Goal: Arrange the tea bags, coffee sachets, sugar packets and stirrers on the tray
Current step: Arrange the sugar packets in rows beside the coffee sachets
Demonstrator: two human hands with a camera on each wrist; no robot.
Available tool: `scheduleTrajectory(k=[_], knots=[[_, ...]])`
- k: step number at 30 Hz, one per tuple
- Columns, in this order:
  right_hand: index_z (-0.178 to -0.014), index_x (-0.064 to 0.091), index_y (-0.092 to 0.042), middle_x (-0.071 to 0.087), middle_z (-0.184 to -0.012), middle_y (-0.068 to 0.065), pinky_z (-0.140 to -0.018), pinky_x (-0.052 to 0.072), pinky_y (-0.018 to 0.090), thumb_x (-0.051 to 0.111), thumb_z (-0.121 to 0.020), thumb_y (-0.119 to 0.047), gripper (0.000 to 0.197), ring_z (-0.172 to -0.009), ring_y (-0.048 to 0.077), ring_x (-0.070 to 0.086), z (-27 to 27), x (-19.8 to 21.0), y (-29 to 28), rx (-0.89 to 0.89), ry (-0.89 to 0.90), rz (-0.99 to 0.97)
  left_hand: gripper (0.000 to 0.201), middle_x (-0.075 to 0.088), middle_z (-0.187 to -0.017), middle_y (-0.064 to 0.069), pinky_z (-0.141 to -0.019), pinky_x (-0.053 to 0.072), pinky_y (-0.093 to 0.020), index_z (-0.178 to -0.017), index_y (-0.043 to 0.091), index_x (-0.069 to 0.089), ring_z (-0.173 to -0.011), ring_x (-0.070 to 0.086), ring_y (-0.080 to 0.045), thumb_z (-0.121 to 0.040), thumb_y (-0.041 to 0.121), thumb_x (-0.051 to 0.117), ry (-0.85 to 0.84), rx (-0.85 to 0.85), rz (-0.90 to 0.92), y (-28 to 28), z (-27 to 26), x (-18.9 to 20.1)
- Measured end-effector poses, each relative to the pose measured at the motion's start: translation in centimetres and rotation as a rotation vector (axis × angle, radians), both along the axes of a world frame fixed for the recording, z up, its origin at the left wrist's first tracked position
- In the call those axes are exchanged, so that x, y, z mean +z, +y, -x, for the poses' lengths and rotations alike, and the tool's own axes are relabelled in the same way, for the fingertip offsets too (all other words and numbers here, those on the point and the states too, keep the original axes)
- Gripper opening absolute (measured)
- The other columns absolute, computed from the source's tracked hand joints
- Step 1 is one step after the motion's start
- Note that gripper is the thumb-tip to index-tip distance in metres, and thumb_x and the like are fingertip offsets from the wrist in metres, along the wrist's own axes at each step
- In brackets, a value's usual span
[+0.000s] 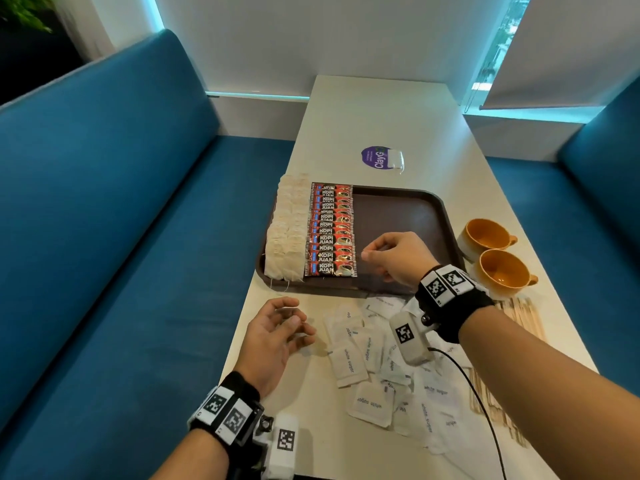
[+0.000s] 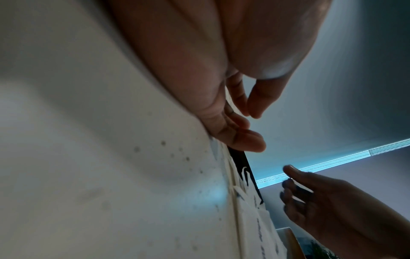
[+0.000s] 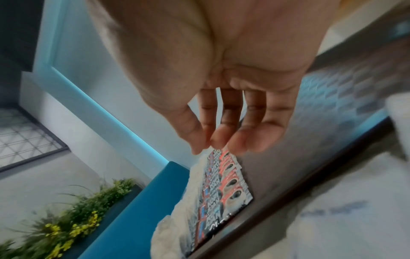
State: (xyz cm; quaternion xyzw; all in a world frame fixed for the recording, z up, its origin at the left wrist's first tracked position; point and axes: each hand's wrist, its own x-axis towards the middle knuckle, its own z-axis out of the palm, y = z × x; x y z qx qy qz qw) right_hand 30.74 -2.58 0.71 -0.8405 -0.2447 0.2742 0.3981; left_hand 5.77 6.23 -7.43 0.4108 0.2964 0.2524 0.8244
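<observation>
A brown tray (image 1: 398,216) lies mid-table. Along its left side runs a column of tea bags (image 1: 289,230), and beside them a column of red coffee sachets (image 1: 330,230). My right hand (image 1: 369,252) hovers over the tray just right of the sachets, fingers loose and holding nothing; in the right wrist view the right hand (image 3: 221,140) hangs above the sachets (image 3: 228,180). My left hand (image 1: 294,323) rests on the table before the tray, relaxed and empty. White sugar packets (image 1: 360,358) lie piled in front of the tray. Wooden stirrers (image 1: 519,317) lie to the right.
Two orange cups (image 1: 485,233) (image 1: 502,271) stand right of the tray. One loose tea bag (image 1: 394,159) lies beyond the tray on a purple sticker (image 1: 375,159). Blue sofa seats (image 1: 121,237) flank the narrow table. A cable runs from my right wrist across the sugar packets.
</observation>
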Motion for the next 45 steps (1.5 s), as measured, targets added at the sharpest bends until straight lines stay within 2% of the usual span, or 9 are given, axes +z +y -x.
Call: scheduleTrajectory(k=[8, 13, 21, 25, 29, 34, 38, 42, 45], knots=[[-0.092, 0.074, -0.023, 0.074, -0.085, 0.000, -0.066, 0.059, 0.025, 0.076, -0.090, -0.028, 0.006, -0.076, 0.015, 0.070, 3.4, 0.2, -10.3, 0.103, -0.021, 0.101, 0.016, 0.061, -0.079, -0.011, -0.059, 0.051, -0.028, -0.106, 0.007, 0.062, -0.066, 0.060, -0.021, -0.097, -0.005, 0.057, 0.324, -0.093, -0.298, -0.9, -0.5, 0.5], [-0.091, 0.074, -0.027, 0.073, -0.084, -0.004, -0.056, 0.048, 0.012, 0.082, -0.085, -0.027, 0.009, -0.068, 0.004, 0.066, 5.2, -1.6, -15.3, 0.076, 0.008, 0.156, 0.026, 0.062, -0.100, 0.003, -0.079, 0.054, -0.028, -0.105, 0.029, 0.064, -0.080, 0.060, -0.013, -0.086, 0.018, 0.078, 0.656, -0.304, -0.795, -3.2, -1.2, 1.6], [-0.094, 0.071, -0.028, 0.070, -0.085, 0.001, -0.073, 0.060, 0.037, 0.080, -0.086, -0.021, 0.014, -0.076, 0.019, 0.069, 3.6, -2.2, -18.5, -0.163, -0.053, 0.113, 0.062, 0.047, -0.119, 0.006, -0.105, 0.042, -0.037, -0.128, 0.036, 0.044, -0.117, 0.041, -0.017, -0.079, 0.029, 0.082, 0.847, -0.461, -1.041, -6.4, -1.9, 2.4], [-0.115, 0.064, -0.029, 0.059, -0.111, -0.008, -0.081, 0.048, 0.027, 0.083, -0.082, -0.035, 0.038, -0.098, 0.010, 0.059, 3.8, -2.9, -18.6, -0.120, -0.166, 0.236, 0.054, 0.056, -0.110, 0.005, -0.094, 0.050, -0.037, -0.119, 0.036, 0.046, -0.106, 0.053, -0.019, -0.080, 0.021, 0.081, 0.814, -0.450, -0.998, -6.8, -1.9, 2.7], [-0.132, 0.056, -0.030, 0.051, -0.126, -0.006, -0.097, 0.052, 0.036, 0.085, -0.077, -0.046, 0.064, -0.113, 0.013, 0.057, 4.6, -4.0, -18.1, -0.097, -0.237, 0.312, 0.031, 0.066, -0.095, -0.003, -0.066, 0.056, -0.029, -0.102, 0.028, 0.061, -0.079, 0.065, -0.017, -0.084, 0.011, 0.079, 0.687, -0.394, -0.836, -6.1, -1.6, 3.6], [-0.126, 0.062, -0.029, 0.063, -0.113, -0.008, -0.093, 0.053, 0.039, 0.083, -0.078, -0.042, 0.053, -0.102, 0.016, 0.061, 5.0, -4.6, -17.5, -0.073, -0.250, 0.318, 0.018, 0.077, -0.091, -0.002, -0.085, 0.060, -0.046, -0.088, 0.025, 0.076, -0.087, 0.074, -0.025, -0.079, 0.014, 0.086, 0.511, -0.431, -0.739, -4.4, -1.8, 5.1], [-0.094, 0.068, -0.029, 0.067, -0.083, -0.008, -0.078, 0.057, 0.039, 0.073, -0.088, -0.041, 0.015, -0.079, 0.014, 0.063, 5.0, -4.3, -17.3, -0.094, -0.186, 0.233, 0.016, 0.072, -0.092, 0.004, -0.081, 0.056, -0.030, -0.084, 0.024, 0.075, -0.082, 0.066, -0.010, -0.077, 0.020, 0.088, 0.547, -0.559, -0.963, -5.1, -4.0, 5.7], [-0.083, 0.067, -0.016, 0.067, -0.079, 0.003, -0.065, 0.048, 0.030, 0.071, -0.092, -0.035, 0.021, -0.076, 0.020, 0.062, 4.7, -3.8, -17.3, -0.164, -0.143, 0.154, 0.015, 0.058, -0.121, 0.013, -0.096, 0.036, -0.022, -0.090, 0.028, 0.073, -0.113, 0.047, -0.011, -0.079, 0.022, 0.081, 0.642, -0.713, -1.271, -5.9, -6.2, 4.8], [-0.082, 0.069, -0.015, 0.069, -0.079, 0.003, -0.063, 0.045, 0.028, 0.074, -0.090, -0.028, 0.016, -0.077, 0.020, 0.063, 4.3, -3.3, -18.0, -0.238, -0.105, 0.048, 0.016, 0.053, -0.121, 0.015, -0.099, 0.031, -0.022, -0.099, 0.027, 0.072, -0.117, 0.035, -0.014, -0.084, 0.022, 0.075, 0.690, -0.758, -1.323, -6.3, -6.7, 4.0]])
